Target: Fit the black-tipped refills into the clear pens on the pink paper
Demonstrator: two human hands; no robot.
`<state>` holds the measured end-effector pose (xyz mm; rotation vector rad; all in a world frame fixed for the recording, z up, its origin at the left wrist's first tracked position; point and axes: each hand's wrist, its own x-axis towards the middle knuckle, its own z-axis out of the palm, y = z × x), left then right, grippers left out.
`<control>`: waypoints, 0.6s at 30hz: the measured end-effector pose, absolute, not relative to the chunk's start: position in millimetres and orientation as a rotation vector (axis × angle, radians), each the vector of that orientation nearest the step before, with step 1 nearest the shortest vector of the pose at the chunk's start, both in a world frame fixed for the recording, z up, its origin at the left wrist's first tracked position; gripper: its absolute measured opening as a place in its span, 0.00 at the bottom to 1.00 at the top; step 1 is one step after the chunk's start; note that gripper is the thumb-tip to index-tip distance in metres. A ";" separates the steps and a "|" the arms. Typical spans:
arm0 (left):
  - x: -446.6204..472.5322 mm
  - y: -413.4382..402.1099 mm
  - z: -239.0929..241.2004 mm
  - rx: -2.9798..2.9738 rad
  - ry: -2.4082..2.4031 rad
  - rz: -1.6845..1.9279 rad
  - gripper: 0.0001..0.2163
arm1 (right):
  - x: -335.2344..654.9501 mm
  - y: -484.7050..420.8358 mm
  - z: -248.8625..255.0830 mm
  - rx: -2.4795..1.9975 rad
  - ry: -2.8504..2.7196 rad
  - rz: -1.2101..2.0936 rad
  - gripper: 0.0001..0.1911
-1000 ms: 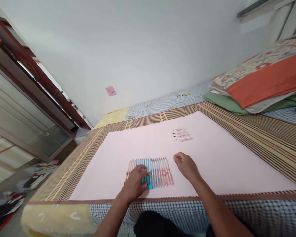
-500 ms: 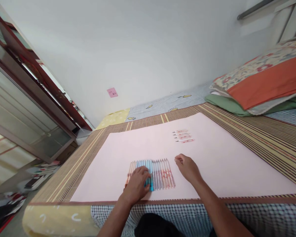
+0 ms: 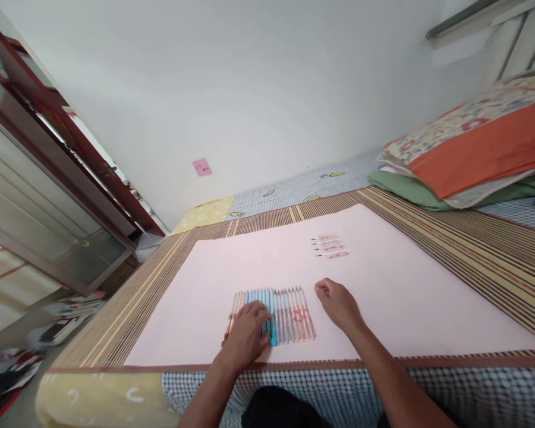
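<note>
the row of pens (image 3: 289, 312) lies on the pink sheet (image 3: 232, 261), pens side by side, probably so that each one shows. over the row's left half rests the left hand (image 3: 248, 330), its grip apart, perhaps to stop the pens rolling. just right of the row, the right hand (image 3: 336, 300) has its grip together, nothing visible in it. beyond the row's right end lie four pens (image 3: 330, 249), seemingly as a separate set.

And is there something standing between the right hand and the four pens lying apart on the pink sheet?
Nothing visible: only bare pink sheet lies between the right hand and the four pens. The left hand is over the long row of pens, off to one side.
</note>
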<state>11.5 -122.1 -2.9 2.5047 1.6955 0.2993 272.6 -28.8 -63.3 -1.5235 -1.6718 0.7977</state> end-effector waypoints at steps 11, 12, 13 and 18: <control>-0.8 -112.8 -1.5 2.481 1.645 0.491 0.19 | 273.1 -28.3 -62.5 -1.530 -1.677 0.788 0.08; -2.1 -106.5 -0.8 2.505 1.640 0.490 0.19 | 273.1 -28.3 -62.3 -1.534 -1.678 0.789 0.08; -3.2 -99.0 -0.3 2.531 1.646 0.472 0.20 | 273.1 -28.4 -62.1 -1.535 -1.678 0.790 0.08; -4.0 -57.5 -2.6 2.584 1.714 0.330 0.24 | 273.3 -28.8 -63.2 -1.518 -1.675 0.783 0.08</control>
